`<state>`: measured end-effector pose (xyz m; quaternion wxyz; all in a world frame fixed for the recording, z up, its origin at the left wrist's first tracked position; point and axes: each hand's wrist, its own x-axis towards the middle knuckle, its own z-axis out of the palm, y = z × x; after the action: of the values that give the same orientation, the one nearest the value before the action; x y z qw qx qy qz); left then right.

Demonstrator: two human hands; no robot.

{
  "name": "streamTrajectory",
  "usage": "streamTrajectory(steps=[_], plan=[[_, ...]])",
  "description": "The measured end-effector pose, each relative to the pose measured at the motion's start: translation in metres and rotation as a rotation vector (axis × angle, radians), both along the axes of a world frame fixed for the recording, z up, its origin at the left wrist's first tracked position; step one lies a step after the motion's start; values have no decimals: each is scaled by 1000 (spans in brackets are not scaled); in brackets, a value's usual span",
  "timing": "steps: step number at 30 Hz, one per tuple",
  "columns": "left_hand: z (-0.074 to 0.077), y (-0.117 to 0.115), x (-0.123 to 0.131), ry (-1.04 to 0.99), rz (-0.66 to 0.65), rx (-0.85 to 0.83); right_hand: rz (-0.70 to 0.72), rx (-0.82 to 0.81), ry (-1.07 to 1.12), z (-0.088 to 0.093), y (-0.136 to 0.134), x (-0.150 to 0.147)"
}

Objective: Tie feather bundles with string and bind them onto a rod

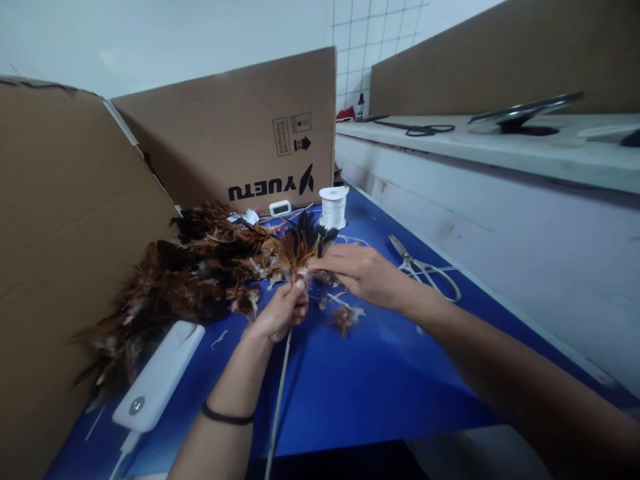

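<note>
My left hand (281,312) is closed around the top of a thin pale stick (278,400) where a bunch of brown and black feathers (295,250) is gathered. Pinched at the base of that bunch, my right hand (361,270) touches the feathers and a thin white thread. A large heap of brown, black and orange feathers (195,273) lies to the left on the blue table (360,387). A small loose tuft of feathers (345,317) lies just below my right hand.
A spool of white thread (333,207) stands behind the hands. Scissors (424,268) lie to the right. A white power bank (159,377) lies front left. Cardboard panels (235,127) wall the left and back. A raised white counter (500,143) runs along the right.
</note>
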<state>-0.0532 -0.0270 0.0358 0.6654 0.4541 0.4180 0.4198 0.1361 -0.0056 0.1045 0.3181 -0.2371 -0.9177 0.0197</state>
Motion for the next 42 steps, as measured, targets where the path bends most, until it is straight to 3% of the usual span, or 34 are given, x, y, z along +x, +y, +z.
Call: streamTrajectory(steps=[5,9,17,34,42], plan=[[-3,-2,4,42,12,-11,9,105,-315,14,9,-14],[-2,-4,5,64,-10,-9,38,95,-444,19,12,-22],[-4,-3,6,77,-50,-1,117,61,-496,20,21,-26],[-6,-5,3,128,-101,-10,100,-17,-604,27,21,-37],[-3,-5,3,160,-102,-25,109,56,-633,22,21,-37]])
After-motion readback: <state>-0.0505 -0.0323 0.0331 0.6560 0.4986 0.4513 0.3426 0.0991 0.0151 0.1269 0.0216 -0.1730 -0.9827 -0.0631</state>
